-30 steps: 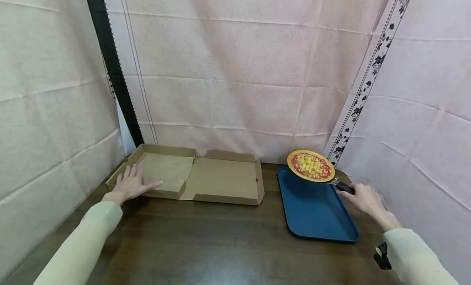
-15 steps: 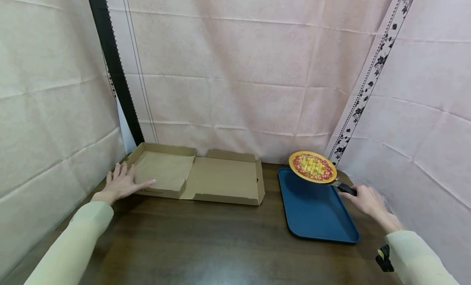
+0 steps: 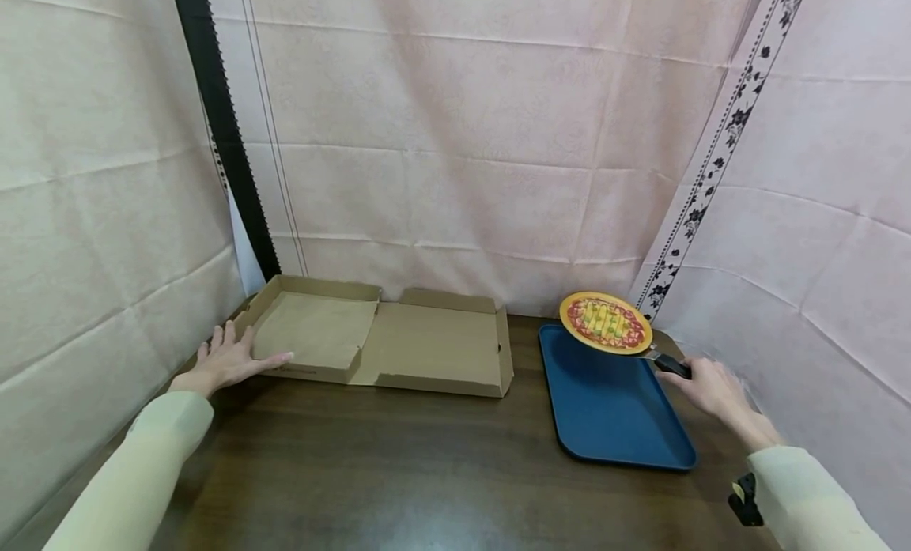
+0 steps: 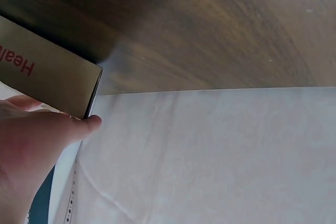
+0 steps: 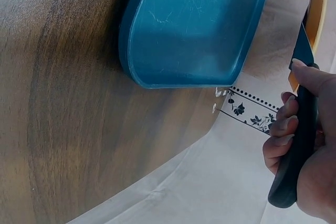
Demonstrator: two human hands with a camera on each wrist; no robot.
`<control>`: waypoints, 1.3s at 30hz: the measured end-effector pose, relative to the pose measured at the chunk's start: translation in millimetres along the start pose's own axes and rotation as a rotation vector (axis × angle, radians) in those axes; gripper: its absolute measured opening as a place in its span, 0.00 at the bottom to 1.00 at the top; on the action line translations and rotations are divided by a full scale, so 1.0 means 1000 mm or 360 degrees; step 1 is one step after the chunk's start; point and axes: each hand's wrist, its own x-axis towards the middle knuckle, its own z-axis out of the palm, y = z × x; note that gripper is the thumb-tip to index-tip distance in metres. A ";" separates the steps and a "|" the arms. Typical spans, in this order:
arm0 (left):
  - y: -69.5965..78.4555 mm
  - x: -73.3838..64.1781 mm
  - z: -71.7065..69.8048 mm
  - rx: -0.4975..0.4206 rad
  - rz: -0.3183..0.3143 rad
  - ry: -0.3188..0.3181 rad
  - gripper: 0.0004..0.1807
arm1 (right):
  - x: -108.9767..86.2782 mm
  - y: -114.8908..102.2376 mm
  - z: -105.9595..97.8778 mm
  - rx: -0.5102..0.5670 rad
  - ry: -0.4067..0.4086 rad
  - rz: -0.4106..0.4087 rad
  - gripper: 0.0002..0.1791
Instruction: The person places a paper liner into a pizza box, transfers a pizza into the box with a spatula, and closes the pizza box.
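Observation:
At the left corner of an open cardboard pizza box (image 3: pixel 313 326), my left hand (image 3: pixel 224 363) lies with its fingers spread. In the left wrist view, that hand's thumb (image 4: pixel 84 126) is at the corner of the box wall (image 4: pixel 52 72), which bears red letters. My right hand (image 3: pixel 712 389) grips the black handle (image 3: pixel 672 367) of a pizza server. A pizza (image 3: pixel 605 323) with a yellow rim, red and yellow on top, rests on the server's blade, tilted and mostly hiding it. Both are held above the far end of a blue tray (image 3: pixel 619 417).
The box's lid (image 3: pixel 441 341) lies folded back flat to the right. Box and tray stand apart on a dark wooden table (image 3: pixel 398 472). Pale cloth hangs at the back (image 3: pixel 441 140) and on both sides, close behind the box.
My left hand has slid leftward along the box to its left end, fingers still spread. The right hand, server and pizza have hardly moved.

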 end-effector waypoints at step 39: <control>0.017 -0.005 -0.012 -0.0063 -0.0015 -0.0163 0.66 | 0.036 -0.062 0.007 0.0093 -0.0042 -0.0181 0.24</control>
